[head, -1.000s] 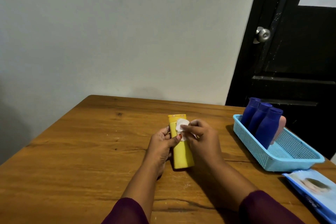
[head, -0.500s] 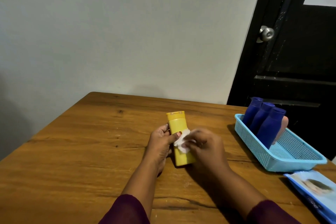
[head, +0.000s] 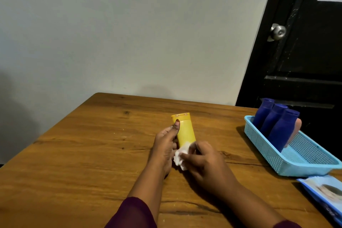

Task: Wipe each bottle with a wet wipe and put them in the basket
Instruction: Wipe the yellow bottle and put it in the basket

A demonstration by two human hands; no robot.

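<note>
- One yellow bottle (head: 185, 131) is held just above the table (head: 83, 153), cap end pointing away, well left of the basket (head: 262, 144).
- Left hand (head: 164, 146) grips its body, fingers curled round it and thumb lying up its side near the cap.
- Right hand (head: 205, 161) pinches the wet wipe (head: 180, 157), fingertips bunched together, pressing it against the bottle's near end.
- Three blue bottles (head: 273, 122) already lean in the basket.
- Handling, as I judge it: small, stiff plastic, probably light, with a smooth skin that turns slippery once damp (the wipe leaves a film).
- Best hold looks like the mid-body, wrapped all round; the cap seam gives the thumb a stop.
</note>
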